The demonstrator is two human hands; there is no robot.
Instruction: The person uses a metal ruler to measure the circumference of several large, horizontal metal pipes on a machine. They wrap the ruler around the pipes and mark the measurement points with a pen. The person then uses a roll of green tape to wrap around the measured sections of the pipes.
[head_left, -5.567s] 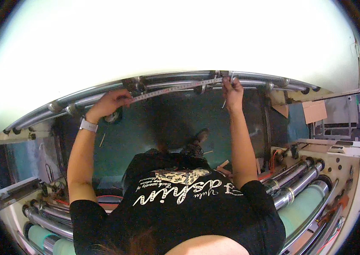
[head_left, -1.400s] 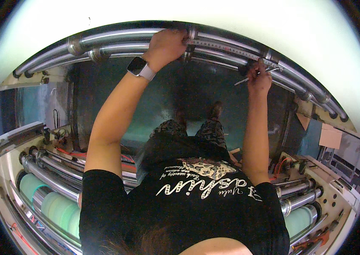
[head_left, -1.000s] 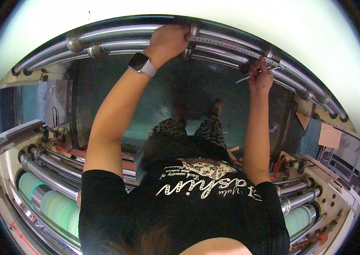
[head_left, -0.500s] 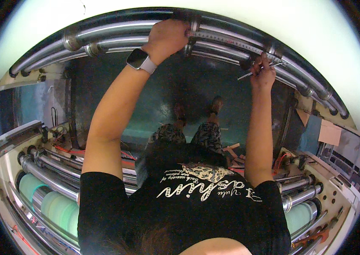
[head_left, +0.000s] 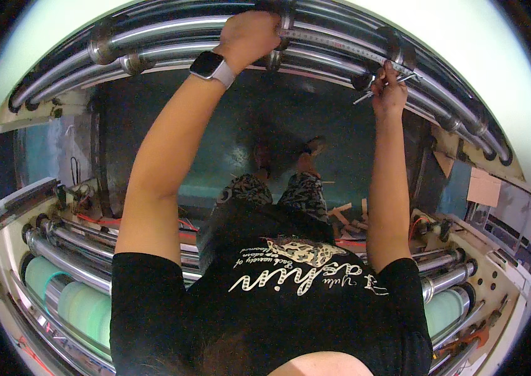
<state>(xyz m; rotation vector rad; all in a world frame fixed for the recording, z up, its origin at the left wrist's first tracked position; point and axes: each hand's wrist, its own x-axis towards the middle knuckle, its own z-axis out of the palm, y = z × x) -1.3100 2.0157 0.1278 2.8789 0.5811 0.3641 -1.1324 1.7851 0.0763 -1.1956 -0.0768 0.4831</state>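
Note:
A long steel ruler [head_left: 334,44] lies along the chrome rollers at the top, spanning the space between my two hands. My left hand [head_left: 250,39], with a smartwatch [head_left: 207,64] on its wrist, is closed at the ruler's left end beside a dark collar [head_left: 285,19]; its fingertips are mostly hidden. Farther right, my right hand [head_left: 391,91] pinches the ruler's other end near a second collar [head_left: 397,47]. A thin metal rod [head_left: 362,97] also passes through its fingers and sticks out on both sides; its exact kind is unclear.
Parallel chrome rollers [head_left: 171,25] with ring collars run across the top. Behind me stands another roller frame with a green-tinted roll [head_left: 84,307]. Wood scraps [head_left: 340,214] lie near my feet, and a cardboard piece [head_left: 483,187] hangs at right.
The view has shifted slightly, with the rollers now higher in the picture. Both hands keep their grip along the ruler; the rod in my right hand tilts a little more.

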